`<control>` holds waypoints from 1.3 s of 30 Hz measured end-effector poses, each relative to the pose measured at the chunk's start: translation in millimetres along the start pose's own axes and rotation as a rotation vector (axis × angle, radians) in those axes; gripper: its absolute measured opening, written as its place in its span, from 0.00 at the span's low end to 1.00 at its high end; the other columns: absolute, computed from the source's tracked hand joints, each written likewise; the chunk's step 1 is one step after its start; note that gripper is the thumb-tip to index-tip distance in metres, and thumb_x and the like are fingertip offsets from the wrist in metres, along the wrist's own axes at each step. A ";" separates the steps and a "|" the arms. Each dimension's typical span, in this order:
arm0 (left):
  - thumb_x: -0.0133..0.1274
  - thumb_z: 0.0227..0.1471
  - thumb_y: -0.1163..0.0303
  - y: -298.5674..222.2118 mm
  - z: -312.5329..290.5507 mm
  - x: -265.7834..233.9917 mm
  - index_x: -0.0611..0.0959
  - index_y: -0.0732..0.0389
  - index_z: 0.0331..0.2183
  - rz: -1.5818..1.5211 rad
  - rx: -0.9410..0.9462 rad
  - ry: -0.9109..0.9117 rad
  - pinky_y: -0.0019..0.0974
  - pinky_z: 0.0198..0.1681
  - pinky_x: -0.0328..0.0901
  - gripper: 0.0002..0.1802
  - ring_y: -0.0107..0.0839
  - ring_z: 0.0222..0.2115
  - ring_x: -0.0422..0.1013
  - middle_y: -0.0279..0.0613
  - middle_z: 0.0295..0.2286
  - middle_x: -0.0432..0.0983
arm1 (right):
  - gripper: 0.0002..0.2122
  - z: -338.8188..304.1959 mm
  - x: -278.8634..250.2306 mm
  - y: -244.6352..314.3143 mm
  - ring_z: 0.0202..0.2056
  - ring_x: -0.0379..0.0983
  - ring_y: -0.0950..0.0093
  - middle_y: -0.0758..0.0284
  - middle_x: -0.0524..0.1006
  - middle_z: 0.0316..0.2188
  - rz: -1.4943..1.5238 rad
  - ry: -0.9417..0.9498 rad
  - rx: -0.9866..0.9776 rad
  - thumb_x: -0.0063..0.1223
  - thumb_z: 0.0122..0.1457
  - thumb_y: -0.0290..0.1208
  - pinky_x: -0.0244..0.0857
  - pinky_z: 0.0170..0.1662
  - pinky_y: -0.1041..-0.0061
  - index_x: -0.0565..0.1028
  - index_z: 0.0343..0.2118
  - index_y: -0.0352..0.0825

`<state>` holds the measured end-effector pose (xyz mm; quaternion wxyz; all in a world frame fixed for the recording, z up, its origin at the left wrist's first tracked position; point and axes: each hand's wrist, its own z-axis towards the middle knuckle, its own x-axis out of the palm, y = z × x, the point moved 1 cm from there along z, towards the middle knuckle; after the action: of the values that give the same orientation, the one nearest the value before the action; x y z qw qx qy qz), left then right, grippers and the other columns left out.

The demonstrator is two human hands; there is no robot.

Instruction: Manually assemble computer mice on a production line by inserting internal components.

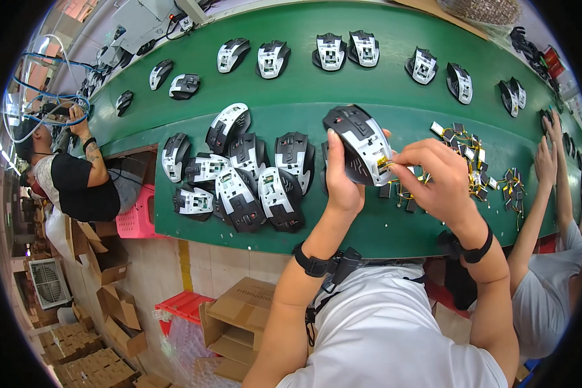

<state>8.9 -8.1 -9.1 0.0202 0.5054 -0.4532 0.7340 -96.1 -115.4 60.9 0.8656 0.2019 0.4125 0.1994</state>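
So, right at the centre of the action, a black-and-silver mouse shell [362, 137] sits raised above the green counter [343, 240], clasped by the left hand [344, 180], thumb along its seven-o'clock side and fingers wrapped around behind. And look at the right hand [438, 178]! Thumb and forefinger pinch the yellow wires [383, 163] at the shell's five o'clock; where the wires end, I can't tell. Over at nine o'clock, a cluster of similar shells [236, 200] crowds together, some overlapping. Round at three o'clock lies a tangle of small wired black parts [477, 181]. Beyond, a scattered row of shells [330, 52] sweeps from ten o'clock to two. Out at three o'clock, a co-worker's hands [545, 161] reach over the counter's edge!
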 end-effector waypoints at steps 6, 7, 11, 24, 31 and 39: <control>0.26 0.63 0.40 0.6 -1.4 -1.9 0.65 0.57 0.56 0.060 0.323 -0.148 0.42 0.41 0.73 0.35 0.39 0.38 0.75 0.53 0.43 0.73 | 0.05 -19.0 45.6 24.7 0.23 0.73 0.74 0.63 0.78 0.26 0.297 -0.246 0.395 0.63 0.50 0.22 0.65 0.26 0.78 0.80 0.30 0.30; 0.25 0.63 0.40 0.4 -1.3 -3.7 0.65 0.56 0.56 0.068 0.339 -0.192 0.42 0.41 0.73 0.35 0.39 0.38 0.75 0.53 0.43 0.73 | 0.07 -22.4 57.2 28.4 0.26 0.72 0.72 0.63 0.77 0.28 0.187 -0.273 0.289 0.62 0.50 0.22 0.65 0.27 0.77 0.81 0.33 0.31; 0.25 0.63 0.39 -1.3 1.4 -11.2 0.68 0.57 0.54 0.039 0.325 -0.290 0.42 0.41 0.73 0.35 0.39 0.37 0.75 0.52 0.42 0.74 | 0.14 -18.5 54.3 37.9 0.32 0.72 0.70 0.65 0.73 0.32 -0.155 -0.118 0.113 0.61 0.44 0.20 0.67 0.32 0.73 0.80 0.38 0.32; 0.25 0.64 0.42 -11.5 -0.4 -0.3 0.72 0.59 0.50 -0.177 -0.007 -0.026 0.38 0.36 0.73 0.34 0.37 0.34 0.76 0.53 0.39 0.77 | 0.16 -10.3 21.4 10.3 0.31 0.71 0.70 0.65 0.73 0.36 0.142 0.009 -0.046 0.58 0.40 0.15 0.65 0.29 0.73 0.79 0.35 0.37; 0.25 0.64 0.42 -11.6 1.6 -0.9 0.72 0.59 0.50 -0.184 -0.046 -0.026 0.39 0.36 0.73 0.34 0.39 0.34 0.76 0.53 0.39 0.77 | 0.17 -11.1 26.6 13.8 0.30 0.70 0.70 0.64 0.72 0.36 0.030 -0.037 -0.086 0.58 0.40 0.14 0.67 0.30 0.73 0.78 0.37 0.36; 0.26 0.64 0.41 -4.6 -2.3 -0.4 0.71 0.60 0.51 -0.102 0.008 -0.039 0.39 0.36 0.73 0.34 0.39 0.33 0.77 0.50 0.39 0.76 | 0.18 -19.1 25.2 23.4 0.32 0.73 0.67 0.62 0.71 0.36 0.038 0.054 0.045 0.58 0.44 0.17 0.68 0.33 0.71 0.76 0.42 0.32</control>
<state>9.7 -3.6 -6.6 0.0466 0.5422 -0.4242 0.7239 -100.8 -79.4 46.0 0.8456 0.2236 0.4361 0.2117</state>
